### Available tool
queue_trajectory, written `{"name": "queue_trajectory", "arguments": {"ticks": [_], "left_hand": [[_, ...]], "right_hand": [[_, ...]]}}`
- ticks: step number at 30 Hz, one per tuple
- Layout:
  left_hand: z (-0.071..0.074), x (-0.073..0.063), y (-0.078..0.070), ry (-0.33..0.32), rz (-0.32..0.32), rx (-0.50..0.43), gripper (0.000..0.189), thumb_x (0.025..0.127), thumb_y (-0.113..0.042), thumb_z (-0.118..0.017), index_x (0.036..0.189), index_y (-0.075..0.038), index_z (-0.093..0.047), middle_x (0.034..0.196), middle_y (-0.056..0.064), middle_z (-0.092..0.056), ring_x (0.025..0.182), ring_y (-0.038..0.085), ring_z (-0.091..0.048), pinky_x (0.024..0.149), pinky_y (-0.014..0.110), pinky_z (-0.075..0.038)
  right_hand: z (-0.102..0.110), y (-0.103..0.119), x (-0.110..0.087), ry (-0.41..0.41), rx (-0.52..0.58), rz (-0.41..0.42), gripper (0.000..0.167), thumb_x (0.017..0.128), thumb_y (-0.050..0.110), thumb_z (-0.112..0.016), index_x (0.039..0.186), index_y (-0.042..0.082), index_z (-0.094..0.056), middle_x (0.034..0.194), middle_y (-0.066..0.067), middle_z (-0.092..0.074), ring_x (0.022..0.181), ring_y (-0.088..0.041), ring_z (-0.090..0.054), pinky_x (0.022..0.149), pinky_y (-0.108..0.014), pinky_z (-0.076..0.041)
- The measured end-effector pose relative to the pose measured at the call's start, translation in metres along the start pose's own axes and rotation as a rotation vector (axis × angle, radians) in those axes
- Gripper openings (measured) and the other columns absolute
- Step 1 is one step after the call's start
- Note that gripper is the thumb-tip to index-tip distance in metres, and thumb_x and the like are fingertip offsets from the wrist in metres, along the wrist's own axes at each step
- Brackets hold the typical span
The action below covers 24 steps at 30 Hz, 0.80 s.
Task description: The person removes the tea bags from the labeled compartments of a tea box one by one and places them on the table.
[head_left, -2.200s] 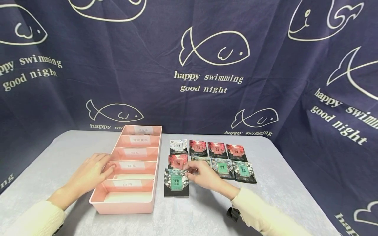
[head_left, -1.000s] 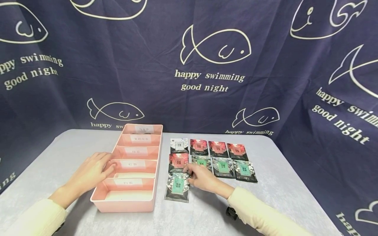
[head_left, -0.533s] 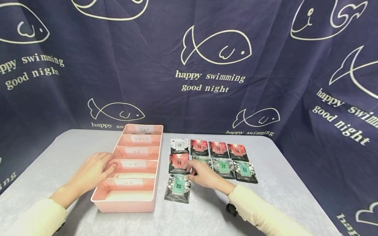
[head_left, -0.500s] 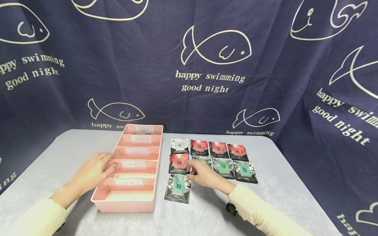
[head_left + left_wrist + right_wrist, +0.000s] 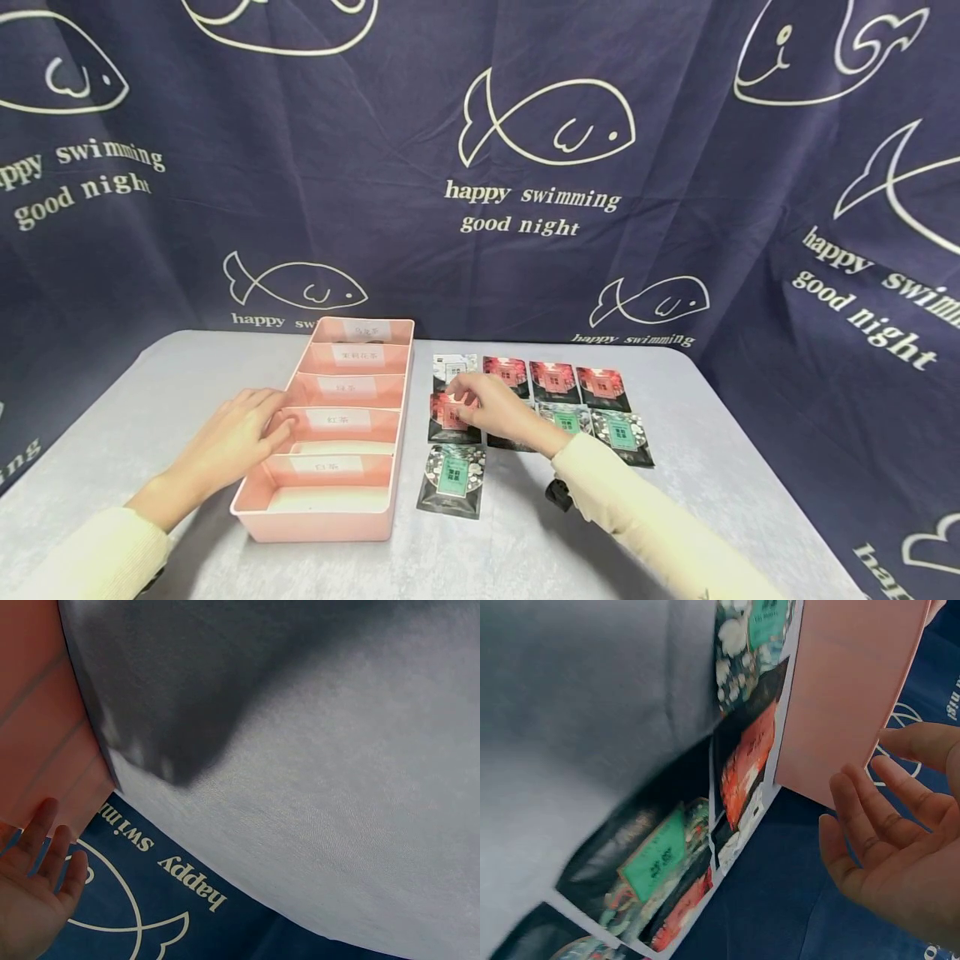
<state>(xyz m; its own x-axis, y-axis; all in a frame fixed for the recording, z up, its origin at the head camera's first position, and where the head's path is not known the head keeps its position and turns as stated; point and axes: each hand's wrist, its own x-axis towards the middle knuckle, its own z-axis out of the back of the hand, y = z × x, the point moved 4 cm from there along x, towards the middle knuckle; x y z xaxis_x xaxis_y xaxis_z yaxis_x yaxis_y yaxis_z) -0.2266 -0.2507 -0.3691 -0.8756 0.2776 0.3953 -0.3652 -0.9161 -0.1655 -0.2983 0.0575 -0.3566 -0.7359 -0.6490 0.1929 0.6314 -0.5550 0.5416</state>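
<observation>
My left hand rests at the left rim of a pink divided box, and its fingers look straight in the left wrist view. Over a red-and-black tea sachet in the second row hovers my right hand. Its fingers are loosely bent, with nothing between them in the right wrist view. Closer to the front edge lies a green-labelled tea sachet, slightly turned. A white sachet is behind the red one. My right hand partly covers the green sachet beside it.
Red sachets continue along the back row. More green-labelled sachets lie to the right in the second row. Paper labels mark the box's compartments. A dark blue fish-print cloth hangs behind the grey-white table.
The front green-labelled sachet has slid slightly toward the front edge and turned. My right hand has left it and moved up and left over the red sachet. My left hand stays put.
</observation>
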Motion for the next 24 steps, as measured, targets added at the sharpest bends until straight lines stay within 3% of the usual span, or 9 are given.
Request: {"name": "queue_trajectory", "arguments": {"ticks": [13, 24], "left_hand": [[0.0, 0.001, 0.001, 0.013, 0.002, 0.005, 0.04, 0.086, -0.026, -0.057, 0.115, 0.001, -0.057, 0.112, 0.019, -0.06, 0.108, 0.038, -0.051, 0.093, 0.052, -0.038], [0.0, 0.001, 0.001, 0.013, 0.006, 0.005, 0.039, 0.086, -0.026, -0.057, 0.115, 0.001, -0.057, 0.112, 0.018, -0.061, 0.108, 0.037, -0.051, 0.093, 0.052, -0.039]], "right_hand": [[0.0, 0.001, 0.045, 0.013, -0.077, -0.009, 0.022, 0.086, 0.01, -0.057, 0.108, 0.006, -0.059, 0.1, -0.013, -0.063, 0.092, -0.025, -0.06, 0.077, -0.033, -0.05], [-0.003, 0.009, 0.081, -0.037, -0.19, 0.038, 0.02, 0.084, 0.009, -0.06, 0.104, 0.006, -0.06, 0.099, -0.012, -0.063, 0.091, -0.023, -0.058, 0.078, -0.034, -0.049]]}}
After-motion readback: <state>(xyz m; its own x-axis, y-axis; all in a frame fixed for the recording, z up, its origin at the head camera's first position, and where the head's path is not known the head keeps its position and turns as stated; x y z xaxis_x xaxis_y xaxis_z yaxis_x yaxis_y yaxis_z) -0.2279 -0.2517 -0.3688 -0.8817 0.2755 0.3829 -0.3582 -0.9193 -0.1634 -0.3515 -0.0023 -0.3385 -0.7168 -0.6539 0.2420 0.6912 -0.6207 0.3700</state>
